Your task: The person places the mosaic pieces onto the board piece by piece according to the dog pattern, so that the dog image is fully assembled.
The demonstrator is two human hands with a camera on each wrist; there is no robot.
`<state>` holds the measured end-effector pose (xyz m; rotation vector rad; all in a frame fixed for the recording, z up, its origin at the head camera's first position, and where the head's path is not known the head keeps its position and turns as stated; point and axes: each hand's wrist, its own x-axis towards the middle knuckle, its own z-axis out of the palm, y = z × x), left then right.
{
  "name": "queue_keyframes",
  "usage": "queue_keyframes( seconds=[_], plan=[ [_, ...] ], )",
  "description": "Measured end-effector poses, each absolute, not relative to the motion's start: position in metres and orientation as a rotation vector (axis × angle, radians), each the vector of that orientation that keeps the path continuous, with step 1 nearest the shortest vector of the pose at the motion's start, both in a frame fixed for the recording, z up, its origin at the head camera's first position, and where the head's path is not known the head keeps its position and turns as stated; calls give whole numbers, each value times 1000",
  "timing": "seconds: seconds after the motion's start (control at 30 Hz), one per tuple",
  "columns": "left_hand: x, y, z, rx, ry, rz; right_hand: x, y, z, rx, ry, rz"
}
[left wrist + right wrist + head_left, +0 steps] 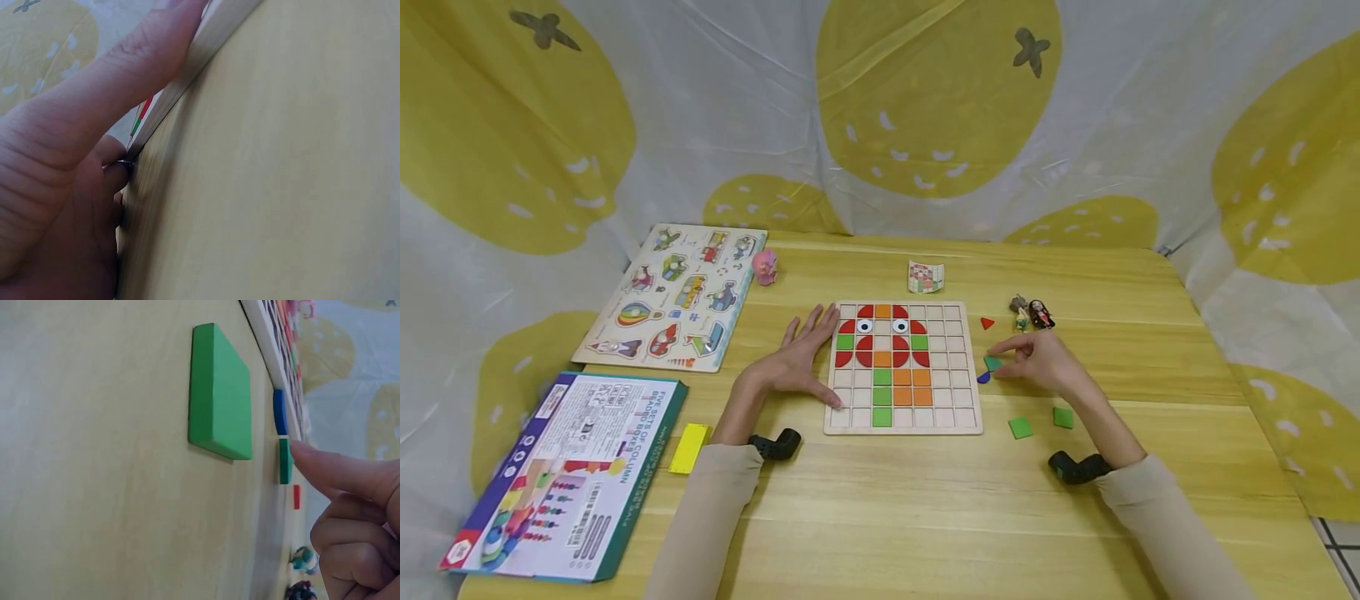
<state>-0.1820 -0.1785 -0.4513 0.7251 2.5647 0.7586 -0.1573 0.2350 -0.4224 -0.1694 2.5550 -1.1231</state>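
A wooden grid board [955, 392] holds red, orange, green and white eye pieces arranged like a bird. Along its left edge rests my left hand [793, 358], fingers spread and thumb on the lower left; in the left wrist view the thumb of that left hand [106, 94] lies against the board's side [212, 44]. Right of the board, my right hand [1037, 362] pinches a dark green tile [992, 364] between thumb and index finger, low at the tabletop. A blue curved piece [279, 412] sits beside that tile [285, 461], near the board's edge.
Two green tiles [1020, 427] and a red triangle [987, 322] lie right of the board. Small figurines [1041, 314] stand beyond them. A pattern card [926, 277] is behind the board. Leftward are a picture puzzle [737, 283], a pink toy [765, 267], a box [580, 475] and a yellow block [689, 448].
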Motion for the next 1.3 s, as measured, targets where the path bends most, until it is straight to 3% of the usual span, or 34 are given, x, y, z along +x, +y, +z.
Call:
queue_keyframes(
  seconds=[0.57,1.03,1.3],
  plan=[
    [-182,-179,-450,739,2570,761,-162,226,-427,-241,2580,-1080],
    [-182,-177,-450,731,2569,751,-146,165,-424,-199,2455,-1232],
    [-181,-177,-451,724,2568,739,-146,162,-429,-157,2496,-1240]
  ],
)
